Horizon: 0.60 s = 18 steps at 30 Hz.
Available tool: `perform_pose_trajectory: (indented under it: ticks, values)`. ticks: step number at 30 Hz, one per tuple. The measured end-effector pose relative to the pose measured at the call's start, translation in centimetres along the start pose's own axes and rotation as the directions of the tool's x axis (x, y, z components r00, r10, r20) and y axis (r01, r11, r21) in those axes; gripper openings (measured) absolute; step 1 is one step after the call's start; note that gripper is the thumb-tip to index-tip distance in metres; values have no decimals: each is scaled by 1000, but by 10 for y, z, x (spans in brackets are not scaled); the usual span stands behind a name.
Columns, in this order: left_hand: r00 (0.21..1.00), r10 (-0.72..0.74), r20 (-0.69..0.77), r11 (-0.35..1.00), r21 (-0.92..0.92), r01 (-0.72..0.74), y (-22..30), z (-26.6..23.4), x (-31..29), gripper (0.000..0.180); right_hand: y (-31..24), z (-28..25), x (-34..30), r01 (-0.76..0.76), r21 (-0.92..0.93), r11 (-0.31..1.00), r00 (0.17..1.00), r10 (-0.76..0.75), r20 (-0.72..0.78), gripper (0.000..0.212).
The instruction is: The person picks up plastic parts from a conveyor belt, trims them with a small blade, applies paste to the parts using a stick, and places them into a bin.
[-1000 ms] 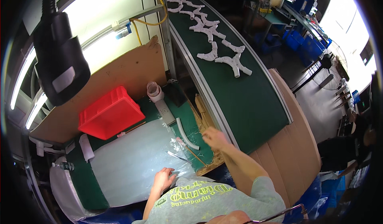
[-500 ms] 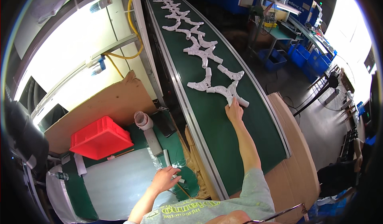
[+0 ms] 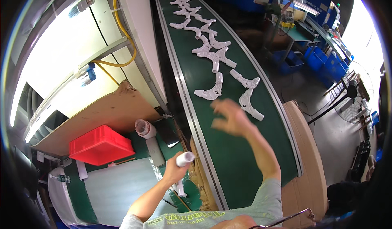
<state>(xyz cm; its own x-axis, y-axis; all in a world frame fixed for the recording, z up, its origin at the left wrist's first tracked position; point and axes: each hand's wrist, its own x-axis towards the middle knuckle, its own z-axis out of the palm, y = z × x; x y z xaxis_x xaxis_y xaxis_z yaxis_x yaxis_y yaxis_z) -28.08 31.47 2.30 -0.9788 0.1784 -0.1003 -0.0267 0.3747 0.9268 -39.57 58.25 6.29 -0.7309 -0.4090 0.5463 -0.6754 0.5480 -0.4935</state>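
Note:
My left hand [image 3: 174, 172] is closed around a white curved plastic part, whose round tubular end [image 3: 185, 158] points up. It is held over the worktable near the belt's left rail. Below that hand, partly hidden, lies another white part [image 3: 180, 189]. My right hand [image 3: 232, 118] hovers over the green conveyor belt [image 3: 241, 159], blurred, with its fingers apart and nothing visible in them. Closest to it are a white curved part [image 3: 212, 90] on its far left side and another [image 3: 250, 105] just beyond its right side.
More white curved parts [image 3: 210, 57] run up the belt in a staggered line. On the left worktable are a red bin [image 3: 100, 145], a tape roll [image 3: 145, 128], a grey block [image 3: 155, 151] and a translucent sheet [image 3: 122, 192]. Cardboard [image 3: 306, 147] borders the belt's right side.
My right hand has drawn back from the near belt parts and opened; one part there is gone from the belt. My left hand has risen from the worktable and now grips a white part.

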Motion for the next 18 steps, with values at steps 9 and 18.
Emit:
perform_pose_trajectory:
  ticks: [9, 18]
  values:
    - [950, -261, -172, 916, -354, 187, -28, -58, -64, 10, 209, 7, 9, -519, -778, 355, 824, 451, -343, 24]
    - [923, -286, -256, 898, -407, 166, -32, -84, -90, 17, 65, -59, 29, -324, -583, 745, 865, -16, -501, 25]
